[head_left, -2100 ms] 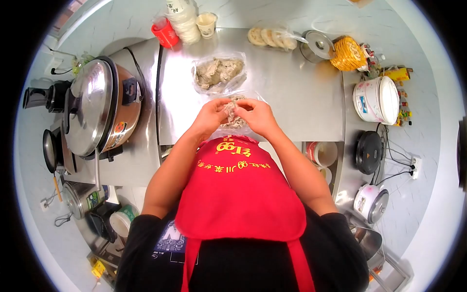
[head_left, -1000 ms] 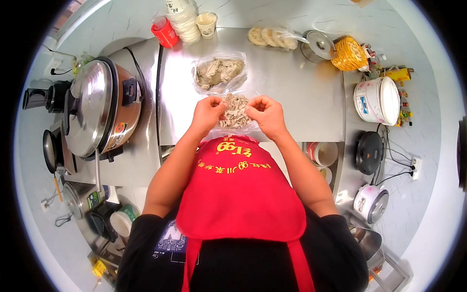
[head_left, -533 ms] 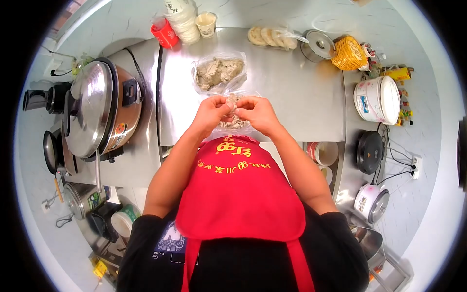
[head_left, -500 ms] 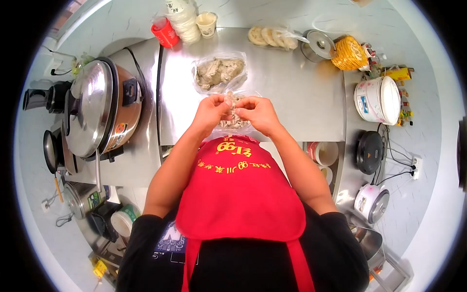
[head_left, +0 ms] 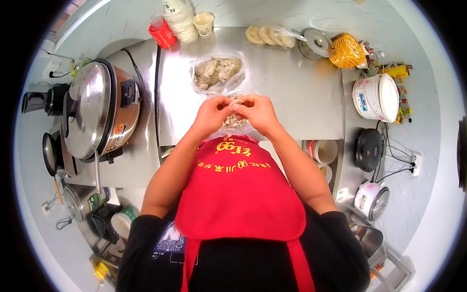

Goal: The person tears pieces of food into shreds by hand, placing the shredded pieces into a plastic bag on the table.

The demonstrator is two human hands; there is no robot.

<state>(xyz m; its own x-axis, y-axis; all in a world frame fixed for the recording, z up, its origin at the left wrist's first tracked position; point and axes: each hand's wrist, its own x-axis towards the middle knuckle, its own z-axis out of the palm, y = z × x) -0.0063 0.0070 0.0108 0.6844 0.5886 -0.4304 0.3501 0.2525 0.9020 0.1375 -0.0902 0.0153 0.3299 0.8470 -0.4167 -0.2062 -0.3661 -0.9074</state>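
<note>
My left hand (head_left: 212, 115) and my right hand (head_left: 259, 114) meet over the steel counter, fingertips pinched together on a small piece of pale grey-brown meat (head_left: 237, 102). Most of that piece is hidden by the fingers. Just below them, a heap of shredded meat (head_left: 233, 121) lies on clear plastic, partly covered by my hands. Beyond it, larger lumps of what looks like cooked meat (head_left: 217, 72) rest in an open clear plastic bag (head_left: 197, 85).
The steel counter (head_left: 296, 97) carries bagged flatbreads (head_left: 270, 36), a lidded metal pot (head_left: 316, 43) and stacked cups (head_left: 181, 24) along the back. A large cooker (head_left: 99, 109) stands left. At right are a white bucket (head_left: 377, 97) and a black round appliance (head_left: 368, 150).
My fingertips have come closer together, and less of the pinched meat shows between them. The view has shifted slightly; the bags stay where they were.
</note>
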